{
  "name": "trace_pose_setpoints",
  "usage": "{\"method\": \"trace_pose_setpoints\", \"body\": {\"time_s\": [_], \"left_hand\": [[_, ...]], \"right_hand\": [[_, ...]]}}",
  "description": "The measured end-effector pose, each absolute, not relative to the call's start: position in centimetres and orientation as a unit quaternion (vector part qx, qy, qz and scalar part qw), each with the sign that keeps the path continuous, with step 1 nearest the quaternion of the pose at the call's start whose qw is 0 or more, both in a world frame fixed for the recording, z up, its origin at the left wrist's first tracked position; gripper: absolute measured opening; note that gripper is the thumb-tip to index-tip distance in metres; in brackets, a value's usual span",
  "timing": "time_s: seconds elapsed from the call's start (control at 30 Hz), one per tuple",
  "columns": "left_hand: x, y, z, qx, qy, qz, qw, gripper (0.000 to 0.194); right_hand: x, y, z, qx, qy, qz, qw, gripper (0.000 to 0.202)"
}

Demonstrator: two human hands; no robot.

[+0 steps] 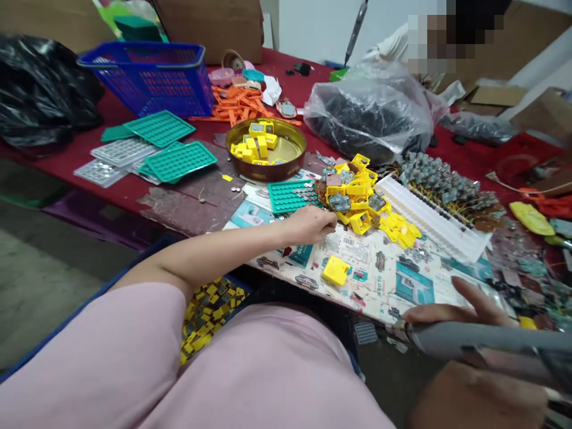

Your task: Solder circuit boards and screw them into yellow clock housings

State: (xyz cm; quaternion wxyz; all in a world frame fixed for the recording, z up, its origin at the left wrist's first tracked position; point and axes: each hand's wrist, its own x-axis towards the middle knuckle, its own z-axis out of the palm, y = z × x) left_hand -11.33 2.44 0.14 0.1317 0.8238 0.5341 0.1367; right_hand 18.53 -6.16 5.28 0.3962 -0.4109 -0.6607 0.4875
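My left hand (313, 225) is closed, fingertips together, at the near edge of a pile of yellow plastic housings (357, 189). Whatever its fingers may hold is too small or hidden to make out. A green tray (290, 198) with round metal button cells lies just beyond that hand. On the printed cardboard sheet, a single yellow housing (336, 270) sits by itself, touched by neither hand. At the lower right my right hand (478, 393) is wrapped round a grey electric screwdriver (465, 341), slightly blurred, its tip pointing left over the table edge.
A round tin (268, 173) holds yellow housings. Behind stand a blue basket (147, 77), orange parts (241, 104) and a plastic bag (370, 113) of dark pieces. A white rack (433, 220) borders circuit boards at right. A co-worker's sleeve (393, 44) shows across the table.
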Motion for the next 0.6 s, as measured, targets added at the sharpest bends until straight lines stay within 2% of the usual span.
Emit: {"method": "trace_pose_setpoints", "body": {"time_s": [0.07,0.17,0.27,0.3,0.37,0.47,0.53,0.6], "left_hand": [[-11.4,0.8,0.8,0.806,0.52,0.203,0.197,0.013],[-10.9,-1.7,1.0,0.751,0.47,0.327,0.33,0.012],[-10.1,-3.9,0.3,0.751,0.412,0.367,0.363,0.017],[-9.9,-4.4,0.0,0.763,0.398,0.366,0.353,0.017],[-9.4,-5.3,-0.6,0.792,0.387,0.359,0.308,0.017],[-8.8,-5.9,-1.4,0.831,0.399,0.344,0.179,0.017],[-8.4,-6.1,-1.7,0.848,0.41,0.323,0.094,0.02],[-8.1,-6.2,-1.8,0.856,0.416,0.304,0.049,0.022]], "right_hand": [[18.6,-4.7,5.1,-0.342,-0.701,0.498,0.378,0.07],[17.3,-2.6,4.7,-0.26,-0.72,0.474,0.435,0.066],[14.5,-1.4,4.4,-0.242,-0.711,0.433,0.499,0.053],[13.5,-1.3,4.3,-0.246,-0.681,0.417,0.55,0.045],[11.6,-1.2,4.2,-0.238,-0.631,0.462,0.576,0.042],[9.4,-1.8,4.1,-0.263,-0.556,0.476,0.628,0.029],[8.4,-2.6,4.3,-0.314,-0.561,0.458,0.614,0.039],[7.8,-3.8,4.6,-0.382,-0.606,0.406,0.568,0.061]]}}
